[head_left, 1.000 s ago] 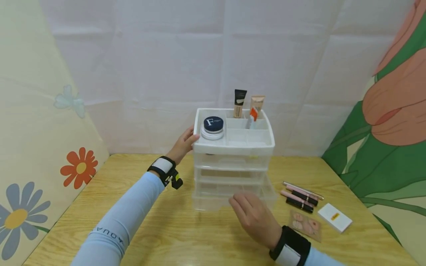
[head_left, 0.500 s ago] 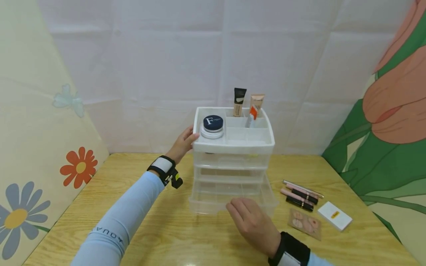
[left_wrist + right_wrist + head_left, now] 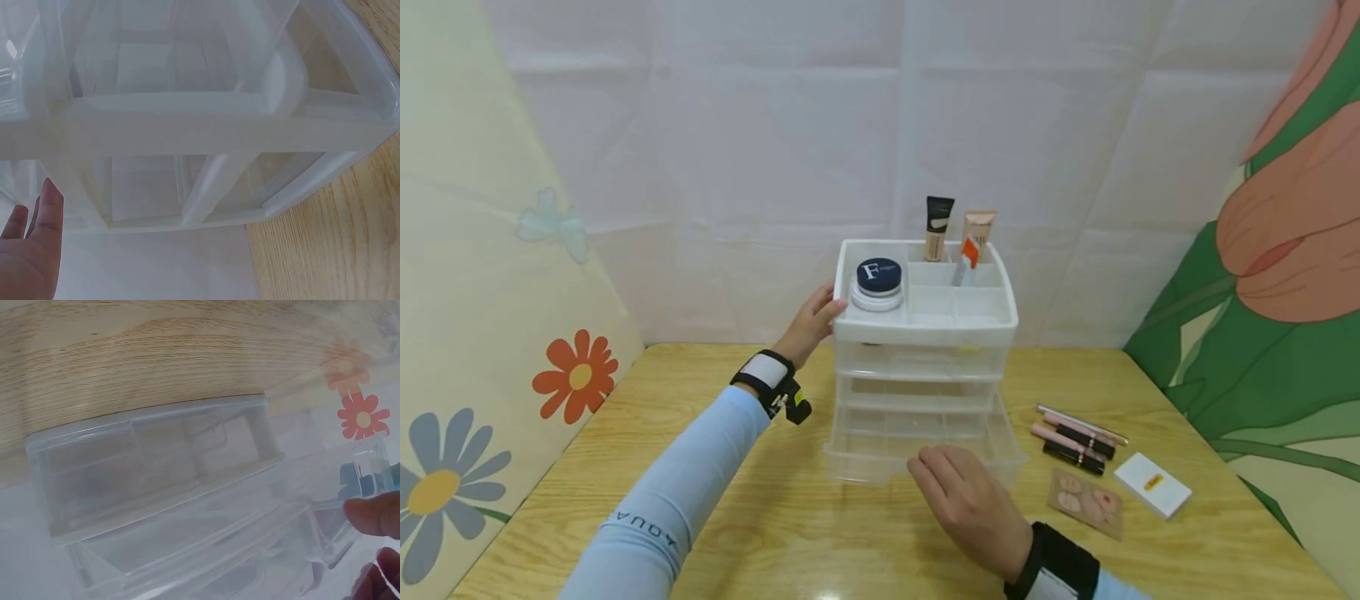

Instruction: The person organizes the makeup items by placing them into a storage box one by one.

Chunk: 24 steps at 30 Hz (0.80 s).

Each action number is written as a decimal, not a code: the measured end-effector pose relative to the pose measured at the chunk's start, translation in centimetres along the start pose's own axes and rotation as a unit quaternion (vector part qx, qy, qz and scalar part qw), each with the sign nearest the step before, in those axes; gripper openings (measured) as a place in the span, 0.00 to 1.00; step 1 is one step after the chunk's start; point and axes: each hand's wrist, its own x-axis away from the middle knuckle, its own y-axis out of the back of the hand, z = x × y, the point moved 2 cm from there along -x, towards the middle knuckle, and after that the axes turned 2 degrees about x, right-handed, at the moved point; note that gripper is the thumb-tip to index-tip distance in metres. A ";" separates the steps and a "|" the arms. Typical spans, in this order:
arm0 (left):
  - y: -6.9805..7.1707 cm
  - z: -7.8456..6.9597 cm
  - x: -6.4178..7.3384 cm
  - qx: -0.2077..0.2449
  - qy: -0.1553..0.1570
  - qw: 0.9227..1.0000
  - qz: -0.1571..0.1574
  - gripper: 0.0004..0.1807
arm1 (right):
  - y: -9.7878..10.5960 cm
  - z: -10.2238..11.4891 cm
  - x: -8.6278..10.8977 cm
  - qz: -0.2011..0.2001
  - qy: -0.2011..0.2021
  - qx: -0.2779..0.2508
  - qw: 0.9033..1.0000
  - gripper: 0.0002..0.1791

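Observation:
A white and clear plastic drawer organizer (image 3: 925, 333) stands on the wooden table. My left hand (image 3: 811, 325) rests against its upper left side; in the left wrist view, the extended fingers (image 3: 47, 219) lie beside the white frame. The bottom clear drawer (image 3: 859, 465) is pulled partway out, and no items show inside it. My right hand (image 3: 970, 504) is at that drawer's front with bent fingers. In the right wrist view, the thumb (image 3: 369, 514) presses one face of the clear drawer front, other fingers curled on the opposite side.
On top sit a dark-lidded round jar (image 3: 879, 277), a black-capped tube (image 3: 937, 227), a beige tube (image 3: 977, 225) and an orange-tipped tube (image 3: 967, 260). Right of the organizer lie several makeup pens (image 3: 1075, 440), a palette (image 3: 1085, 502) and a white box (image 3: 1152, 485). A white sheet (image 3: 737, 150) hangs behind.
The bottom drawer has slid a little further out toward me, with my right hand moving back slightly alongside it. My left hand has stayed on the organizer's side.

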 end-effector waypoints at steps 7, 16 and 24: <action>0.1 0.2 0.0 -0.007 0.003 1.000 0.003 0.35 | 0.3 0.0 -0.5 0.002 0.004 -0.006 1.000 0.21; 0.2 0.0 0.3 -0.009 0.006 1.000 -0.002 0.36 | 2.4 -0.8 -1.6 0.007 -0.031 -0.084 0.996 0.18; 0.3 0.0 0.4 -0.005 0.003 1.000 -0.009 0.36 | 6.0 -4.0 -2.2 -0.004 -0.086 -0.077 0.993 0.21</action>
